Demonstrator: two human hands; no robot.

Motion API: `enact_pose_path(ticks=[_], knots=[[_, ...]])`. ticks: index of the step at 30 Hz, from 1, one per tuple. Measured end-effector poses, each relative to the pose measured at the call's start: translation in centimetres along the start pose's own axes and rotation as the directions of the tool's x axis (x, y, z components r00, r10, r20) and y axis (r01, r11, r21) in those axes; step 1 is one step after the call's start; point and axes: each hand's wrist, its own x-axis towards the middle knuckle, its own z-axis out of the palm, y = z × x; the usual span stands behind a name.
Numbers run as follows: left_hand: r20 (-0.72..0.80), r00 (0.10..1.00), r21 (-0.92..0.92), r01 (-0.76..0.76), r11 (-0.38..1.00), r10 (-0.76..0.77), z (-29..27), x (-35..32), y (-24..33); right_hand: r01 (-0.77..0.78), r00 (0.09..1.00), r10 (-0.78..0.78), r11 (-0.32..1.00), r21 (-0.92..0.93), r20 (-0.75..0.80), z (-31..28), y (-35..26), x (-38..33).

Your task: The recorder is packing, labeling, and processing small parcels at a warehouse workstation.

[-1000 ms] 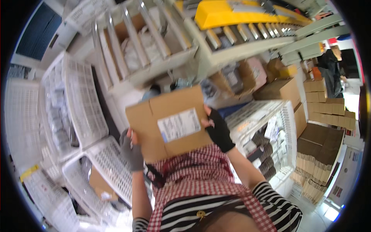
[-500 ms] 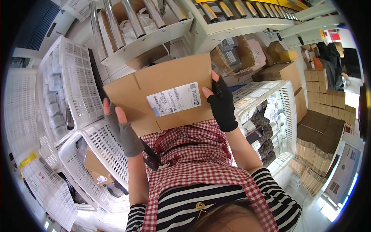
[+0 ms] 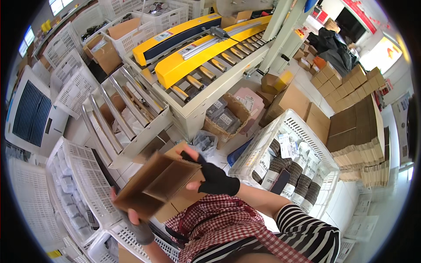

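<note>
A brown cardboard box point(image 3: 147, 182) is partly unfolded between my hands, tilted and smeared by motion. Its inside shows between the spread walls and flaps. My left hand point(image 3: 139, 225), in a grey fingerless glove, grips its lower left edge. On its right side my right hand point(image 3: 217, 179), in a black fingerless glove, holds the cardboard between thumb and fingers. To the left of the box stands a white crate point(image 3: 94, 164) of wrapped packets. At my right is another white crate point(image 3: 291, 118), holding patterned rolls with white labels and a dark phone point(image 3: 280, 180).
Ahead of me are a roller conveyor point(image 3: 127, 127) and a yellow-railed machine point(image 3: 193, 65). An open carton point(image 3: 243, 125) of grey packages sits below it. Stacked flat cardboard point(image 3: 355, 136) stands to the right. Small brown boxes point(image 3: 351, 85) are piled farther back.
The flat labelled cardboard has been spread into an open box shape and turned, so its label no longer shows. Both hands have moved lower in view, and my view has swung right and farther out.
</note>
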Motion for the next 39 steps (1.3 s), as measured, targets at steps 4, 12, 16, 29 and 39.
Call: enact_pose_path(ticks=[4, 12, 16, 29, 39], knots=[[0.13, 0.99, 0.16, -0.067, 0.985, 0.046, -0.5, -0.7, -2.5, 0.231, 0.972, -0.231, 0.973, 0.0, 0.034, 0.8, 1.8, 0.9], [-0.049, 0.996, 0.157, 0.076, 0.985, -0.069, 2.6, -1.4, -1.3, 0.289, 0.957, -0.28, 0.9, -0.325, 0.075, 0.3, 2.4, 0.2], [-0.07, 0.996, 0.204, 0.071, 0.976, -0.057, 2.0, -1.9, -1.7, 0.337, 0.941, -0.33, 0.904, -0.264, 0.072, 0.2, 3.2, 0.0], [0.509, 0.784, 0.787, -0.256, 0.561, -0.355, 1.7, 5.5, 8.8, -0.046, 0.936, 0.072, 0.995, 0.083, -0.344, 4.3, 1.4, 0.3], [0.629, 0.778, 0.775, -0.625, 0.094, -0.007, 6.1, -1.0, 3.5, 0.029, 0.905, 0.043, 0.987, 0.161, -0.422, 4.5, 2.5, 0.2]])
